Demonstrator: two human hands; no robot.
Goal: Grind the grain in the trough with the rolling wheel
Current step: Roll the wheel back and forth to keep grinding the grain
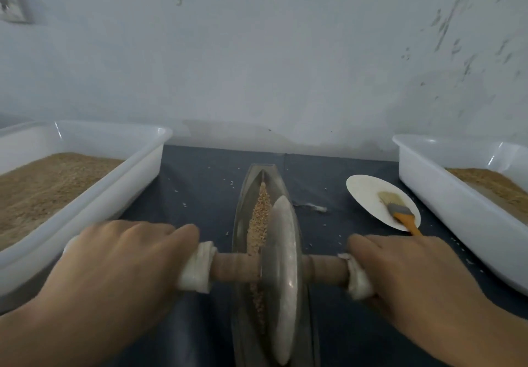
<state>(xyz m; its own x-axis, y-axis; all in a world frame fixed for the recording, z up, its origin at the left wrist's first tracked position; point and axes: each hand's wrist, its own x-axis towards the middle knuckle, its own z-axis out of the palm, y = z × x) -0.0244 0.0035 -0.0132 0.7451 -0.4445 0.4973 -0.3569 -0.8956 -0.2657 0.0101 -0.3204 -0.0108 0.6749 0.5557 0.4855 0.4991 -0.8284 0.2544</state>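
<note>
left hand (114, 264): curled round cloth-wrapped wooden axle (234, 269)
right hand (414, 278): grips its other end
grey metal wheel (283, 275): upright in boat-shaped metal trough (243, 212), beside tan grain (260, 218)

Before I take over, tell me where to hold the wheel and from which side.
Hold the wheel by its axle, not the disc. The wooden axle sticks out level on both sides and ends in white padded wraps. As the left hand and right hand do now, come down from above, one on each wrap, fingers curled over. The disc stands upright in the trough.
</note>
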